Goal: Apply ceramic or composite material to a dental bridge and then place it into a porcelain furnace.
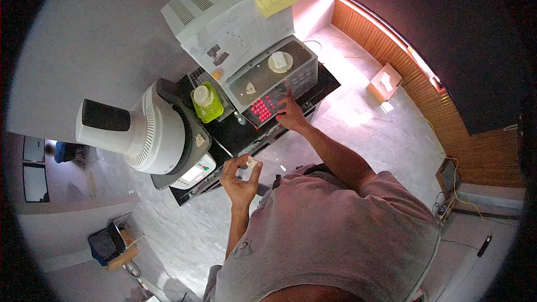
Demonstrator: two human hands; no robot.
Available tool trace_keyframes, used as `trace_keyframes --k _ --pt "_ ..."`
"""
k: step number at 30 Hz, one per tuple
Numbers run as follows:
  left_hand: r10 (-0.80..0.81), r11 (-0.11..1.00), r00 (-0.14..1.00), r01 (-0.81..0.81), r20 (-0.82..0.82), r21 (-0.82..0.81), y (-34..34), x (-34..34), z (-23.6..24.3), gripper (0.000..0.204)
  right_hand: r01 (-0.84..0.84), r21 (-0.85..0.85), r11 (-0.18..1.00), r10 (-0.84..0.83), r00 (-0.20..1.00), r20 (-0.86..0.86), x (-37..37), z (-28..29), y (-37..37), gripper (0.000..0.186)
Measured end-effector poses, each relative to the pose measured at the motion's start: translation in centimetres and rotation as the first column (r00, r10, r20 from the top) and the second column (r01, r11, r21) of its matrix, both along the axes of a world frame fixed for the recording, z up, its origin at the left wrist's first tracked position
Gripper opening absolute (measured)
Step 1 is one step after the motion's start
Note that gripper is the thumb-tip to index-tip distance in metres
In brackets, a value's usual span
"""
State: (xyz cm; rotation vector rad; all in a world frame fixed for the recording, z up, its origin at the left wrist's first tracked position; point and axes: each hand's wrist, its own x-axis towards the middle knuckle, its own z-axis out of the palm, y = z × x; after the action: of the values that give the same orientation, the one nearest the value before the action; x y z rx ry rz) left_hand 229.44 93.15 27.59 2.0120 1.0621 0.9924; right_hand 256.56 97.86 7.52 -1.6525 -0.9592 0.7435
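Note:
Between the thumb and fingers of my left hand (239, 182) is a small cream piece (251, 162). My right hand (291, 113) reaches to the front of a grey boxy machine (300, 78), index finger extended at its panel beside red-lit buttons (260, 111); it holds nothing. On that machine's top lie a round pale disc (271, 66) with a white block (279, 60) and another small pale piece (250, 88). Its raised lid (207, 0) carries papers. Left of it sits a green container (213, 109) with a white lidded jar (202, 96).
A large white machine (159, 134) with a display stands at the left of the black bench (330, 78). On the pale floor are an open cardboard box (377, 92) at back right and bins (103, 243) at lower left. Cables run along the right wall.

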Motion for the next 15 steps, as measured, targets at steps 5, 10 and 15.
trace_keyframes --k 5,10,15 --pt "-0.029 1.0 0.999 0.029 0.013 0.0 -0.2 0.3 -0.2 0.036 0.03 0.019 0.999 -0.03 0.999 0.012 0.0 0.5 0.2 0.058" --pt "-0.031 0.999 0.999 0.031 0.006 -0.007 -0.5 0.3 0.0 0.034 0.042 -0.046 0.998 -0.043 0.999 -0.005 -0.5 1.7 -0.4 0.057" --pt "-0.052 0.999 0.999 0.052 0.002 0.0 -0.5 0.5 -0.1 0.034 -0.008 0.106 0.994 0.002 0.998 0.058 0.1 1.1 0.0 0.055"
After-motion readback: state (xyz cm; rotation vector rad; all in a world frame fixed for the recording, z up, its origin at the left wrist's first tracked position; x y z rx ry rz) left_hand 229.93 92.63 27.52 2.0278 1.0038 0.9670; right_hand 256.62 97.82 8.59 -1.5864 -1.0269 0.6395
